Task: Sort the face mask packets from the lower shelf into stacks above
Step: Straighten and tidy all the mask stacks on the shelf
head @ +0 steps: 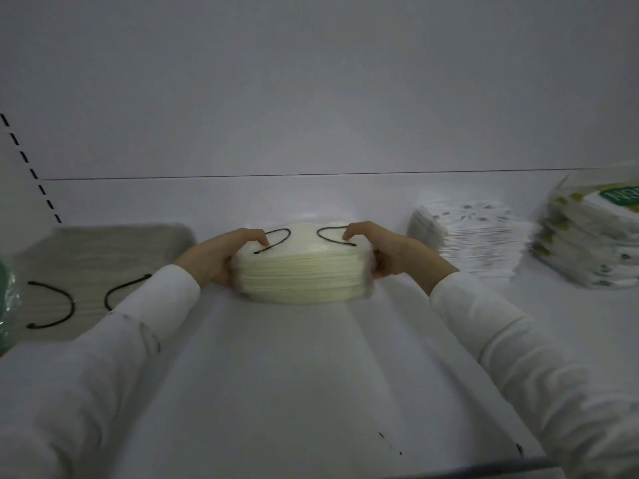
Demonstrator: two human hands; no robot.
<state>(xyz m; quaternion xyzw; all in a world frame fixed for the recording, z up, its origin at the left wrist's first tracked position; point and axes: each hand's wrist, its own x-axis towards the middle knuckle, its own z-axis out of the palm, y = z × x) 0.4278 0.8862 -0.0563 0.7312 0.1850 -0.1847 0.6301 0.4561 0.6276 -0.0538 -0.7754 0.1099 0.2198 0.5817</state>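
A thick stack of cream face masks (302,276) with black ear loops, wrapped in clear film, rests on the white shelf (294,375) in the middle of the view. My left hand (221,255) grips its left end, fingers curled over the top edge. My right hand (385,250) grips its right end the same way. To the left lies a stack of grey masks (93,267) with black ear loops. On the right stand a pile of white printed packets (473,236) and a taller pile of white, green and yellow packets (594,240).
A green wrapped item (5,305) shows at the far left edge. The shelf's white back wall (311,98) rises right behind the stacks. A slotted upright (31,171) runs along the left. The shelf's front edge is at the bottom.
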